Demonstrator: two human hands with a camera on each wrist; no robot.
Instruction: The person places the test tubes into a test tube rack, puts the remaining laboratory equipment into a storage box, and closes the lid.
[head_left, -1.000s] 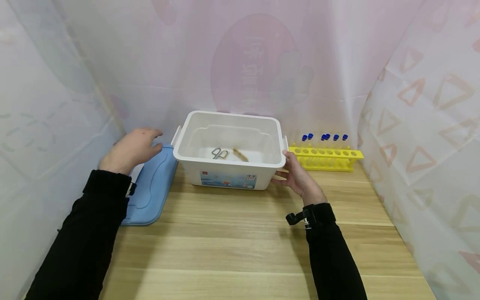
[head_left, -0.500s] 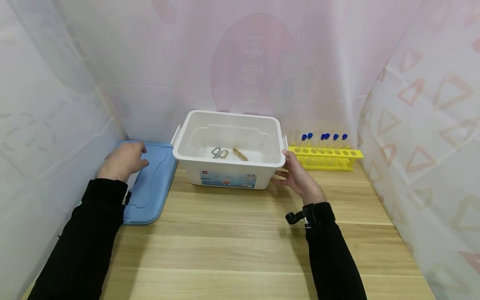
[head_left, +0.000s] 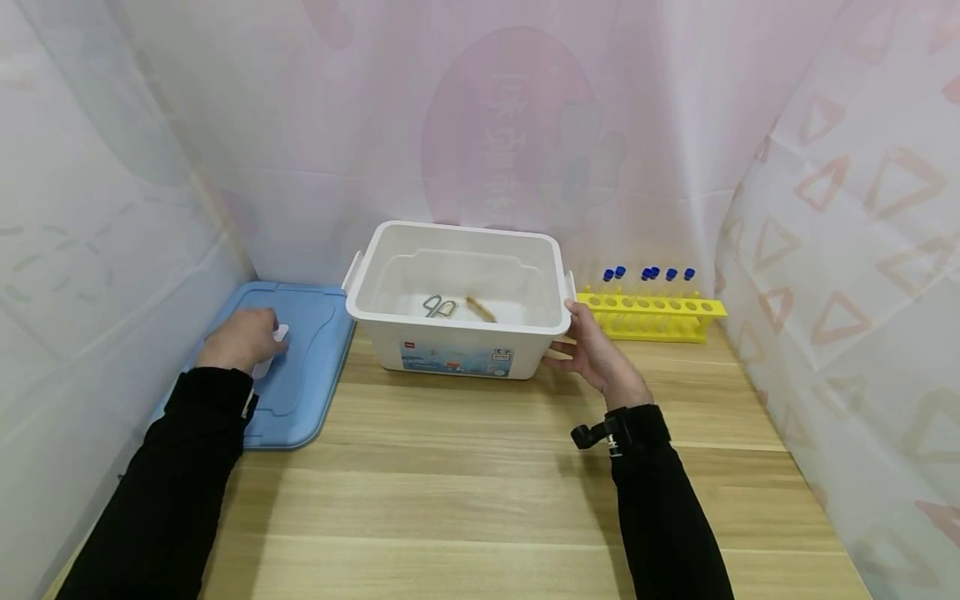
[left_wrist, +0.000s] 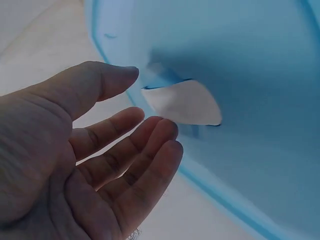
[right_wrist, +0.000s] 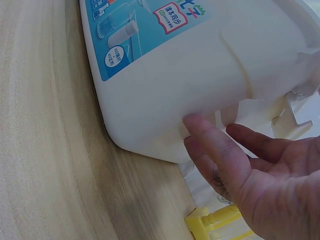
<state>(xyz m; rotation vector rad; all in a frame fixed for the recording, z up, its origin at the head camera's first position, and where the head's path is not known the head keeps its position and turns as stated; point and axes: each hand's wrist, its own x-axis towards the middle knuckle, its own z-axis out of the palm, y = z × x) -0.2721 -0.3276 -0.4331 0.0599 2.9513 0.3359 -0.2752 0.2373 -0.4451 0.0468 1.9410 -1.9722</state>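
In the head view, my left hand [head_left: 238, 340] is over the blue lid [head_left: 307, 350], beside a small white piece [head_left: 281, 332]. The left wrist view shows this piece [left_wrist: 186, 104] with dark blue along parts of its edge. There my left thumb and fingers [left_wrist: 157, 165] stand apart, near its end; contact is unclear. My right hand [head_left: 596, 354] rests against the right end of a white plastic bin [head_left: 468, 354], its straight fingers [right_wrist: 215, 145] touching the wall. Inside the bin lie bent metal wire clips [head_left: 439, 307] and a tan wooden stick-like piece [head_left: 480, 310].
Right of the bin stands a yellow test tube rack [head_left: 651, 317] with several blue-capped tubes [head_left: 671, 274]. Printed curtains [head_left: 337, 125] close in the back and both sides of the wooden table [head_left: 450, 483].
My left hand has moved left from near the bin's left handle, then toward me, to the white piece over the lid. The right hand and the bin have stayed put.
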